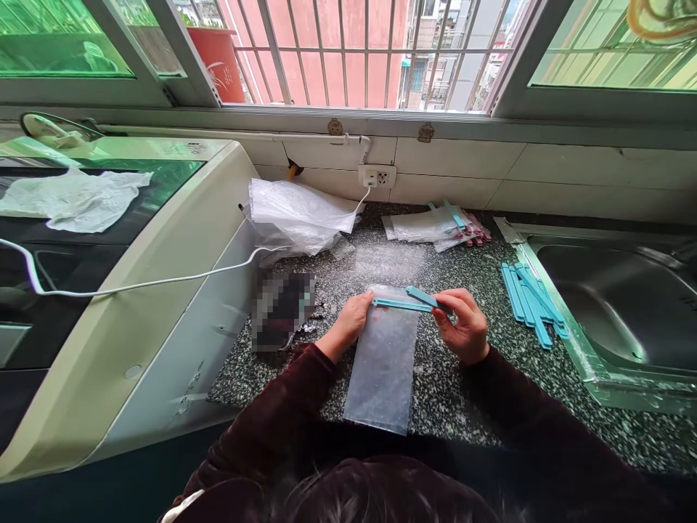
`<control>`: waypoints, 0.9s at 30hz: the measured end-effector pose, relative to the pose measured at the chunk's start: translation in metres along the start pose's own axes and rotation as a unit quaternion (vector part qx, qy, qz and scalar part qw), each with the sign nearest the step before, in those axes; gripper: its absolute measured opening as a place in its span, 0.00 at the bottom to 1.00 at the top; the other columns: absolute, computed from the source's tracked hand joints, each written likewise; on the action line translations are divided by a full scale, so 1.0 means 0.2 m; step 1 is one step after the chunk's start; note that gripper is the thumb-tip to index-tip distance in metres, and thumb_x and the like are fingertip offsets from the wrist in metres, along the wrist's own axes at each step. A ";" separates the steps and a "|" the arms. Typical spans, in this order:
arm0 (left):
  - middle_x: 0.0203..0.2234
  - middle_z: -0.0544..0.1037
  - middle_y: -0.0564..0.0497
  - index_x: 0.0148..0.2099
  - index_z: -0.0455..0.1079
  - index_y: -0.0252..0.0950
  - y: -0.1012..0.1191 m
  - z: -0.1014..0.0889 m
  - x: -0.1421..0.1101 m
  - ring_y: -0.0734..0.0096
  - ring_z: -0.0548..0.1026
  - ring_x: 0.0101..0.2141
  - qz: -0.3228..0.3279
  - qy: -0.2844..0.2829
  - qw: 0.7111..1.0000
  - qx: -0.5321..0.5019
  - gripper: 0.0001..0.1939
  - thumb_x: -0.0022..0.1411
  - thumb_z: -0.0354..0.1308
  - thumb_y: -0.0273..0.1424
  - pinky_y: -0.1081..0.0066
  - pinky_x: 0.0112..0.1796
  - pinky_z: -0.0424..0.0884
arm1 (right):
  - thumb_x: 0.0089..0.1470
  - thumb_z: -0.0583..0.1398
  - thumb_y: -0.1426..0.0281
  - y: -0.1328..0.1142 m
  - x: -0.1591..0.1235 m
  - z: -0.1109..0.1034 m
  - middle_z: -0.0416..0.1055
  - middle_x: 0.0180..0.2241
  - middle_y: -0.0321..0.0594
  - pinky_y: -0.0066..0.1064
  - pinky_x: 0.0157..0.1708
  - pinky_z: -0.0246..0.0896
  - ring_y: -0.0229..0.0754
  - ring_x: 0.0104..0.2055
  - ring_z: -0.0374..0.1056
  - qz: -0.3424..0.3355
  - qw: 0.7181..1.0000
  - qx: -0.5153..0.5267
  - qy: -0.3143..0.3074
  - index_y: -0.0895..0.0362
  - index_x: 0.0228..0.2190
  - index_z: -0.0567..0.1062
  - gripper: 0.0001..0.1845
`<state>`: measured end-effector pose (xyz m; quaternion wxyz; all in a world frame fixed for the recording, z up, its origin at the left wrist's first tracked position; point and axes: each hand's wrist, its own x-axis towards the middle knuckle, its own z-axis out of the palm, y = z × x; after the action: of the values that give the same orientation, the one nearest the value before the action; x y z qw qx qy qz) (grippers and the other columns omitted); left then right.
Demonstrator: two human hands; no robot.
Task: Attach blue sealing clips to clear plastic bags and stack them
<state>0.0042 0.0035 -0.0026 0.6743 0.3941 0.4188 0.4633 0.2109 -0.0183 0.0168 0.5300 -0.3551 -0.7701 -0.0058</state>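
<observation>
A clear plastic bag (381,370) hangs toward the counter's front edge, its top pinched at the left corner by my left hand (351,321). Across the bag's upper part lies a thin light-blue strip (400,304), which looks like a bag sealing clip. My right hand (464,325) is closed on a second light-blue piece (419,296), tilted slightly over the right end of the first. Whether the two pieces are joined is hidden by my fingers. Several more blue sealing clips (526,298) lie in a loose pile to the right.
A steel sink (599,305) borders the speckled counter (446,414) on the right. Bags with blue and pink clips (419,226) lie at the back, beside stacked clear bags (299,207). A blurred dark object (283,312) and a washing machine (179,290) stand left; a white cord (163,282) crosses it.
</observation>
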 end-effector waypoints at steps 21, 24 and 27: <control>0.15 0.70 0.52 0.24 0.71 0.31 0.02 -0.02 0.01 0.77 0.63 0.17 0.022 0.021 0.999 -0.028 0.19 0.50 0.57 0.45 0.76 0.21 0.59 | 0.49 0.57 0.77 0.06 -0.01 -0.03 0.70 0.33 0.41 0.39 0.34 0.67 0.43 0.35 0.67 -0.005 0.998 0.001 0.070 0.55 0.38 0.69 0.12; 0.13 0.69 0.54 0.21 0.69 0.33 0.05 0.00 -0.01 0.77 0.62 0.16 0.019 0.033 0.999 -0.036 0.20 0.46 0.59 0.46 0.75 0.20 0.59 | 0.50 0.57 0.77 0.07 -0.02 -0.03 0.70 0.34 0.42 0.40 0.34 0.67 0.43 0.36 0.67 0.006 0.997 0.013 0.077 0.55 0.39 0.69 0.12; 0.11 0.66 0.55 0.19 0.67 0.33 0.07 0.01 -0.02 0.78 0.61 0.16 0.015 0.043 0.998 -0.038 0.20 0.47 0.60 0.46 0.75 0.20 0.59 | 0.51 0.57 0.76 0.08 -0.02 -0.03 0.70 0.34 0.42 0.40 0.35 0.67 0.44 0.37 0.68 0.013 0.996 0.003 0.089 0.55 0.39 0.69 0.11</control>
<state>0.0007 0.0040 0.0121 0.6630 0.3544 0.4235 0.5054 0.2249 -0.0117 0.0097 0.5976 -0.3615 -0.7151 -0.0284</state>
